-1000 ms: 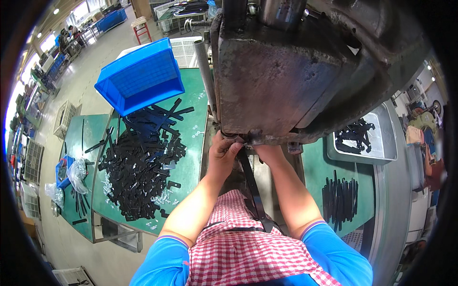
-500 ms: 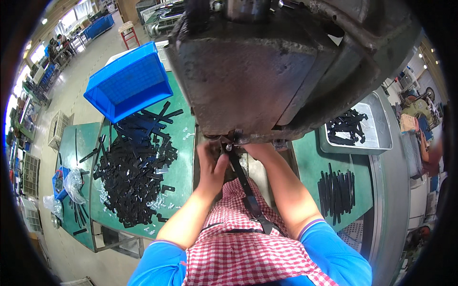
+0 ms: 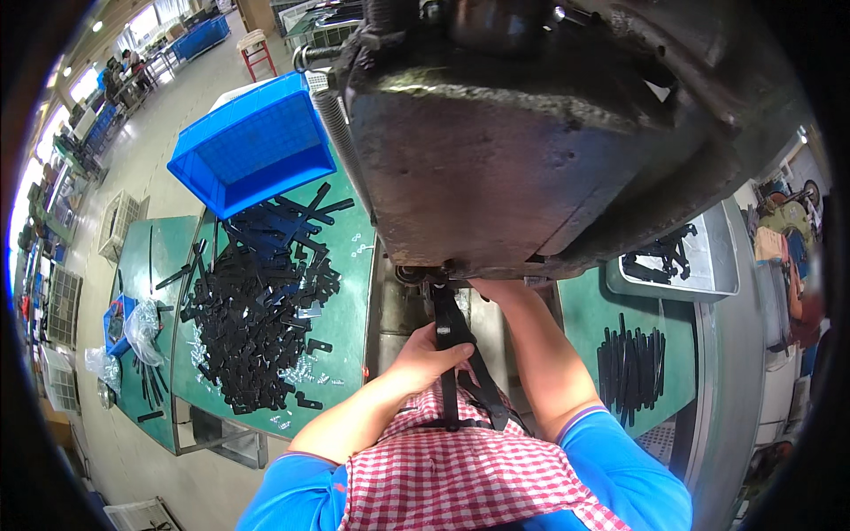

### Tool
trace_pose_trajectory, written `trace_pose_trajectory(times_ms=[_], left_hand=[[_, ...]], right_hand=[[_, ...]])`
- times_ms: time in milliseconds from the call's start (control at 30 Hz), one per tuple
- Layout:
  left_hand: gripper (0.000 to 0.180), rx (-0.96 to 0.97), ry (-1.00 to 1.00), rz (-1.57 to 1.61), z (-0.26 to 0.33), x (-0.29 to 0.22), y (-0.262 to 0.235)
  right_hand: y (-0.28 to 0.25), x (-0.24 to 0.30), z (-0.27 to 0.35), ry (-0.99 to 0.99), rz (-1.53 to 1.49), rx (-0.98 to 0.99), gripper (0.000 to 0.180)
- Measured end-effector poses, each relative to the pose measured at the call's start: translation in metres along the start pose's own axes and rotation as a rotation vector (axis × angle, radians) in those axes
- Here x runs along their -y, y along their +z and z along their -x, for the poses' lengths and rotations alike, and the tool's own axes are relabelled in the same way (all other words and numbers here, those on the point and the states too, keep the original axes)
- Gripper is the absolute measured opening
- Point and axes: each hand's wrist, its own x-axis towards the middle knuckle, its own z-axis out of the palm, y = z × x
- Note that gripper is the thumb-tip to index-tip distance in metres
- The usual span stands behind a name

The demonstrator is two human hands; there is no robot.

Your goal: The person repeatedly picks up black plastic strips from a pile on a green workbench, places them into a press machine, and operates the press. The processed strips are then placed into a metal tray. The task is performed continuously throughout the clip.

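Left hand [image 3: 425, 358] fingers clasped round black strip [image 3: 450, 341], near centre under the press [image 3: 531, 150]. Right hand hidden beneath the machine (grip cannot be told). Best kept straight, fingers clear of the die.

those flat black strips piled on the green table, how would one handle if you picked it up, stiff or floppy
Probably stiff: the black strips lie straight even where they cross in the pile, none drooping. Likely light for their length, being thin and flat. Flat sides suggest they would slide, not roll, on the green table. The left hand holds a similar piece that stays straight.
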Motion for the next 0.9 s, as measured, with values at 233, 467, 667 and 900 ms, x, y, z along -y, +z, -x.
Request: trace_pose_trajectory(times_ms=[233,467,667,900], left_hand=[[0.028,0.135,0.007,-0.099,0.011,-0.017,0.000],[0.035,-0.364,0.014,-1.135,0.026,-0.046,-0.114],[0.037,-1.130,0.046,-1.361,0.037,-0.040,-0.312],[0.046,-1.207,-0.422,-1.357,-0.018,-0.071,-0.365]], right_hand=[[0.011,-0.044,0.022,0.409,-0.430,0.411,0.036],[-0.116,-0.125,0.066,0.988,-1.127,-0.609,0.021],[-0.236,-0.273,0.171,0.810,-1.354,-1.051,0.032],[-0.105,-0.164,0.207,1.348,-1.445,-0.879,0.026]])
